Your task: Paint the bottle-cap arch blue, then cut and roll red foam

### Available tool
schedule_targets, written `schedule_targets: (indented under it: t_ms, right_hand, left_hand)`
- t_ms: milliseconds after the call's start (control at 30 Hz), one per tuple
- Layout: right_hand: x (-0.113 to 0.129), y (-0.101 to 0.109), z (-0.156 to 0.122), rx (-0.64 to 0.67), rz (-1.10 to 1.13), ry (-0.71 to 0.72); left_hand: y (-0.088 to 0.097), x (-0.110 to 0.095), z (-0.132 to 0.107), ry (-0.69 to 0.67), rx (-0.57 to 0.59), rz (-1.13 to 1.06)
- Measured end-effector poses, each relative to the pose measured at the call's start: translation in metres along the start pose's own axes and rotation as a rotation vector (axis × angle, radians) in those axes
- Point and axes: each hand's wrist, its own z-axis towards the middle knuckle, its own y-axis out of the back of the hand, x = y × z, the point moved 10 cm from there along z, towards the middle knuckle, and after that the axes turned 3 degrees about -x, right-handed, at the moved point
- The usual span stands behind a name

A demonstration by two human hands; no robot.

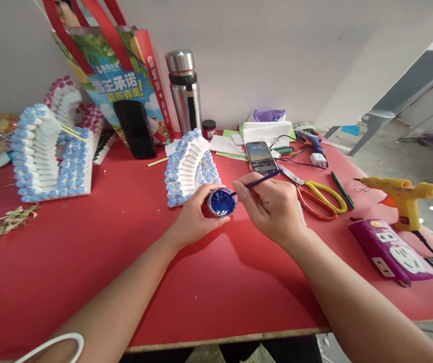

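My left hand (pixel 198 214) is wrapped round a small open jar of blue paint (pixel 222 203), tilted so that its glossy blue inside faces me. Between the thumb and fingers of my right hand (pixel 273 204) is a thin dark paintbrush (pixel 264 179), its lower end at the jar's rim. Just behind the jar stands a white curved craft piece (pixel 190 169) edged with rows of light-blue rosettes; my left hand hides part of its base. A larger piece with blue rosettes (pixel 52 156) stands at the left.
Behind are a shopping bag (pixel 125 85), black phone (pixel 135 128), steel thermos (pixel 184 93) and dark-lidded jar (pixel 209 129). To the right lie a lit phone (pixel 262 157), scissors (pixel 320 199), a yellow glue gun (pixel 403 194) and a purple power strip (pixel 392 249). Dried stems (pixel 10 222) lie left.
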Motion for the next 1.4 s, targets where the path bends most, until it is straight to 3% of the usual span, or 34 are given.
schedule_targets:
  t_ms: [100, 200, 367, 500, 633, 800, 967, 1133, 1267, 1400]
  right_hand:
    - [-0.002, -0.007, -0.001, 0.074, 0.083, -0.039]
    - [-0.001, -0.007, 0.001, 0.065, 0.159, -0.026]
    - [-0.003, -0.001, 0.001, 0.041, 0.014, -0.025]
    - [-0.004, -0.012, -0.001, 0.139, 0.133, -0.059]
    - [-0.005, -0.005, 0.000, 0.064, 0.033, -0.010]
    - [-0.007, -0.013, -0.001, 0.157, 0.114, -0.053]
    - [-0.003, -0.005, 0.001, 0.092, 0.015, -0.005]
    - [-0.004, -0.014, -0.001, 0.175, 0.072, -0.028]
    - [-0.006, -0.005, 0.001, 0.087, 0.006, -0.021]
    - [-0.009, -0.013, 0.000, 0.166, 0.101, -0.061]
  left_hand:
    - [0.000, 0.002, 0.000, 0.010, -0.004, -0.006]
    - [0.000, 0.000, 0.000, 0.009, 0.005, -0.003]
    - [-0.004, -0.006, 0.000, -0.021, 0.063, 0.055]
    - [-0.006, -0.004, 0.000, -0.007, 0.086, 0.075]
    - [-0.007, -0.006, 0.001, -0.030, 0.089, 0.118]
    - [-0.007, -0.006, 0.001, -0.024, 0.087, 0.152]
    - [-0.009, -0.008, 0.000, -0.034, 0.099, 0.182]
    - [-0.008, -0.007, 0.001, -0.026, 0.085, 0.195]
    - [-0.008, -0.008, 0.001, -0.040, 0.098, 0.201]
    - [-0.008, -0.007, 0.001, -0.036, 0.096, 0.190]
